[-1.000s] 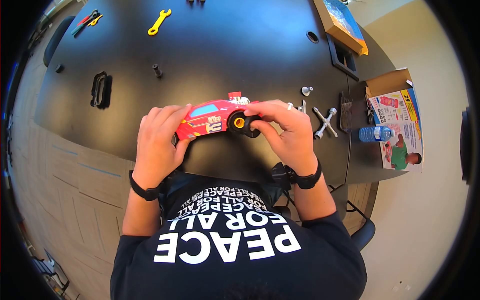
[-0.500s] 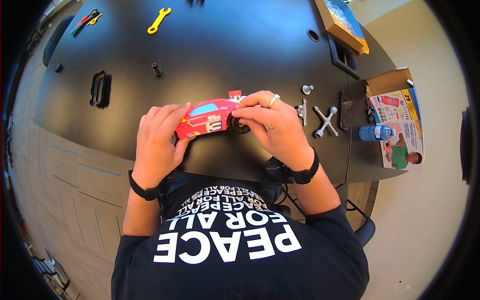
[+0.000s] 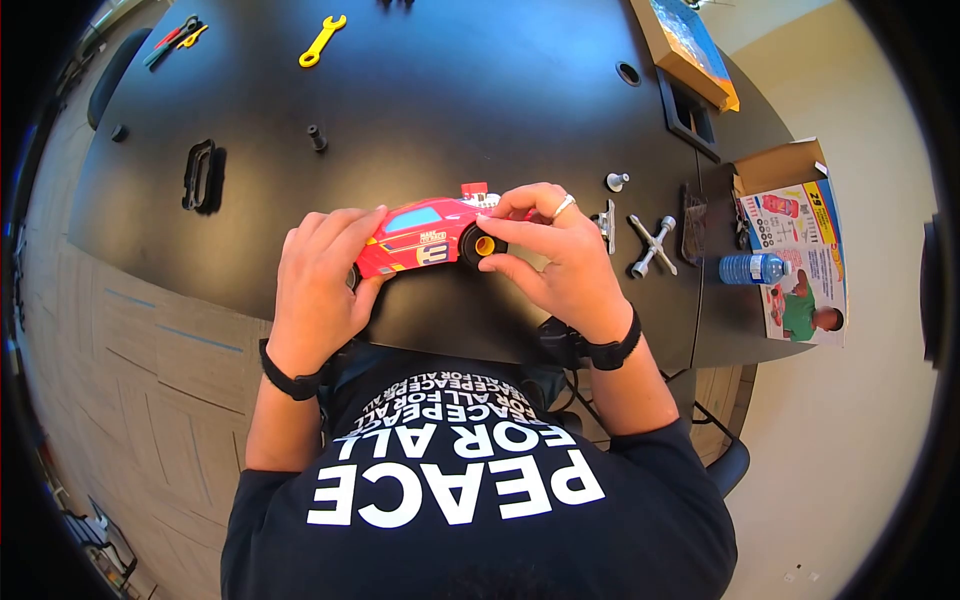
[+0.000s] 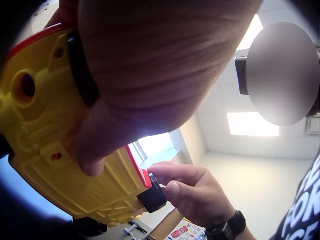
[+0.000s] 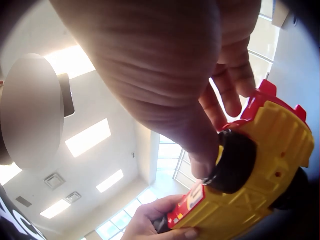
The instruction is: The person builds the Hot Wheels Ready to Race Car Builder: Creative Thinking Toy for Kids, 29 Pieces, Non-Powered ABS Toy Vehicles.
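A red toy race car (image 3: 415, 240) with a yellow underside (image 4: 60, 165) is held up over the near side of the table. My left hand (image 3: 325, 275) grips its left end, thumb pressed on the yellow underside in the left wrist view. At its right end is a black wheel (image 5: 235, 161) with a yellow hub (image 3: 485, 246). My right hand (image 3: 562, 258) has thumb and index finger at that wheel, the thumb on its outer face in the right wrist view. The other right fingers reach over the red body.
Right of the car lie a grey cross-shaped wrench (image 3: 652, 246), a small grey part (image 3: 617, 182), a water bottle (image 3: 752, 268) and a printed box (image 3: 800, 230). Farther off are a yellow wrench (image 3: 323, 42), a black frame (image 3: 199, 175), a black peg (image 3: 317, 137) and an open carton (image 3: 690, 55).
My right fingers first closed in over the wheel, hiding its hub, then spread so the yellow hub shows again. My left hand and the car have barely moved.
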{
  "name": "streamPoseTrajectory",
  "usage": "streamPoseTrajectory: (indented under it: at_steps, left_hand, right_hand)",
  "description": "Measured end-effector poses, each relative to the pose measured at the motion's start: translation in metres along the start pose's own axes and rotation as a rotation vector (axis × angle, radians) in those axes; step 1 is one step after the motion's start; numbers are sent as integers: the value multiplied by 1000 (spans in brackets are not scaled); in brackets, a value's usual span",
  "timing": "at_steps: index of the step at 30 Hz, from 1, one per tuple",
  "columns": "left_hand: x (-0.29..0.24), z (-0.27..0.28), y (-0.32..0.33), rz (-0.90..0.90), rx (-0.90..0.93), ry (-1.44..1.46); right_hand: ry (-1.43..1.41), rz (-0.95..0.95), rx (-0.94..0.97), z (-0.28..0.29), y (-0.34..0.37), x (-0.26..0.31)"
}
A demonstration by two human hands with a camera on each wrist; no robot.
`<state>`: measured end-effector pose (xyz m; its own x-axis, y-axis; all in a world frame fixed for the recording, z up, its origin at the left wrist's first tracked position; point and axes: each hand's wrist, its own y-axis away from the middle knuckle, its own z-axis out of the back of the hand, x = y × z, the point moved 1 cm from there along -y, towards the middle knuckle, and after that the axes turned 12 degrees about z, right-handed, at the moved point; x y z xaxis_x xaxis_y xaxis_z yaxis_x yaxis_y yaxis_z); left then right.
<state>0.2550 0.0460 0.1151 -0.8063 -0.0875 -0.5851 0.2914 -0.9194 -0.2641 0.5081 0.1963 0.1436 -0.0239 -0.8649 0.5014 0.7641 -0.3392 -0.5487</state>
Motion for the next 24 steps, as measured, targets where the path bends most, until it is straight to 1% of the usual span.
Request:
streamPoseTrajectory:
  at_steps: [2, 4, 8, 10, 11, 13, 14, 16, 17, 19, 20, 22, 24]
  left_hand:
    - [0, 0, 0, -3, 0, 1]
    - [2, -1, -1, -4, 0, 0]
    - [2, 0, -2, -4, 0, -9]
    - [1, 0, -2, 7, 10, -2]
    - [2, 0, -2, 6, 9, -3]
    - [3, 0, -2, 0, 10, 12]
    - [4, 2, -2, 1, 10, 9]
    - [5, 9, -5, 7, 91, 22]
    - [7, 12, -8, 7, 90, 19]
    - [7, 18, -13, -32, 157, -22]
    - [4, 21, -14, -33, 158, -25]
    - [-3, 24, -18, -52, 113, -232]
    - [-12, 22, -20, -82, 95, -237]
  right_hand:
    - [1, -10, 24, -2, 4, -2]
    - [52, 26, 20, -5, 6, -2]
    - [74, 37, -11, -10, 11, -2]
    - [-40, -12, -50, -11, 15, -6]
    - [-41, -11, -51, -12, 17, -8]
    - [-110, -36, -131, -13, 20, -12]
    - [-112, -35, -132, -11, 20, -10]
    - [-26, -10, -96, -7, 21, -4]
    - [-28, -8, -97, -9, 22, -2]
    - [4, -22, -92, -15, 25, 0]
    - [28, -20, -103, -16, 25, 1]
    - [28, -36, -115, -19, 23, 1]
    - [29, -53, -126, -21, 23, 1]
